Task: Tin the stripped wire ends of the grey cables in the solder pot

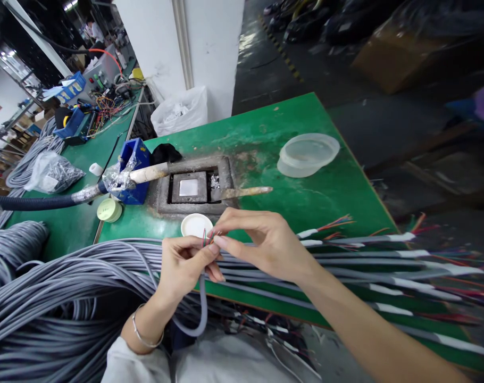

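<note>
Near the front edge of the green table, my left hand (pixel 188 260) is closed around the end of a grey cable (pixel 202 311), which loops down below it. Thin coloured wires (pixel 207 238) stick up out of that end. My right hand (pixel 252 239) pinches some of these wires between thumb and fingertips, touching the left hand. Just behind the fingers is a small round white dish (pixel 196 224), partly covered by them. Farther back, a solder pot (pixel 189 187) with a shiny square surface sits in a crusted frame, and a stained wooden-looking stick (pixel 248 192) lies across its right side.
A thick bundle of grey cables (pixel 86 266) runs across the table front, its stripped ends (pixel 413 254) fanning out right. A suction hose (pixel 38 202) reaches in beside a blue bin (pixel 136 154). Also here are a clear plastic tub (pixel 309 154), a yellow-green tin (pixel 109 210) and a white bag (pixel 182 111).
</note>
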Demonstrator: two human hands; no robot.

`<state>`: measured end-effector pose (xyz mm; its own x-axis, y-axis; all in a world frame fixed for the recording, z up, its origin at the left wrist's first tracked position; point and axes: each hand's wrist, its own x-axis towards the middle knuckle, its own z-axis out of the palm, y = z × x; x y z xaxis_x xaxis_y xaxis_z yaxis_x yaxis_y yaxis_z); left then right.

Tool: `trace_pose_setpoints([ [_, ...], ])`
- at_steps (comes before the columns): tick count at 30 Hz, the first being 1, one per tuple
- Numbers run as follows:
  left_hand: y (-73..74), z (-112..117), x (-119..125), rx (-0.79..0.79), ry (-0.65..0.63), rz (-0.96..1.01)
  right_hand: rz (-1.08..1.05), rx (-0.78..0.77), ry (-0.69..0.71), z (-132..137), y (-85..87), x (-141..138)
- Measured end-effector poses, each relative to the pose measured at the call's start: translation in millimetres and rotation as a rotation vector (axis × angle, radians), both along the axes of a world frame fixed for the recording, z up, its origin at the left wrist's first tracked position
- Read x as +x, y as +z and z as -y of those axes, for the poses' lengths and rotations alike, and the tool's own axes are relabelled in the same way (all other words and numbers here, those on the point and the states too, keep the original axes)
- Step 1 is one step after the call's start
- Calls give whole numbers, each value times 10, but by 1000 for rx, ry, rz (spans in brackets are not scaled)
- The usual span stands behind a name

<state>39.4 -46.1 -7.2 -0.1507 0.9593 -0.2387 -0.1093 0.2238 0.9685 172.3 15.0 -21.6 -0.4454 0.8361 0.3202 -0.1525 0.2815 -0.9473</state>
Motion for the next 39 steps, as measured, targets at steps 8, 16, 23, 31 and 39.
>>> trace_pose_setpoints([
  [8, -50, -19, -9, 17, 36, 0, 44, 34, -70, -4, -8, -10],
  [16, -103, -44, -99, 123, 274, -32, 88, 73, -216, -19, -61, -50],
  [23, -84, -362, -509, -134, -76, -441, 78, -8, -401, -78, -60, 8],
  [31, -253, -524, -631, -250, -290, -850, 109, 25, -376, -65, -40, 19],
  [39, -132, -604, -603, -220, -231, -854, 83, 82, -431, -74, -43, 29],
])
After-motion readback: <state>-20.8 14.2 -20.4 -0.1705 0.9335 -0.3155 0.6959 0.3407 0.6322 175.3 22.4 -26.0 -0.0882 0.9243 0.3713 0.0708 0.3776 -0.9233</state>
